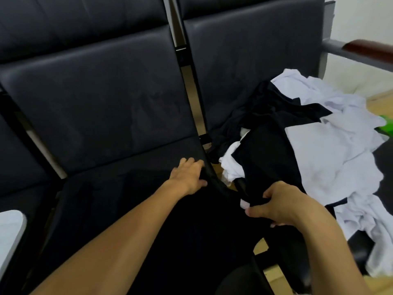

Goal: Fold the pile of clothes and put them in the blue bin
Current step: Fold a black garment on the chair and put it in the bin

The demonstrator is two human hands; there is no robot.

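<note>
A black garment lies spread over the middle dark seat, reaching across the gap toward the right seat. My left hand rests on its far edge near the seat's right corner, fingers closed over the cloth. My right hand pinches the same garment's edge, with a small white label showing by the thumb. On the right seat lies the pile of clothes, a mix of white and black pieces. No blue bin is in view.
A row of dark padded seats with backrests fills the view. A wooden armrest sticks out at the upper right. A pale object shows at the left edge, something green at the right edge.
</note>
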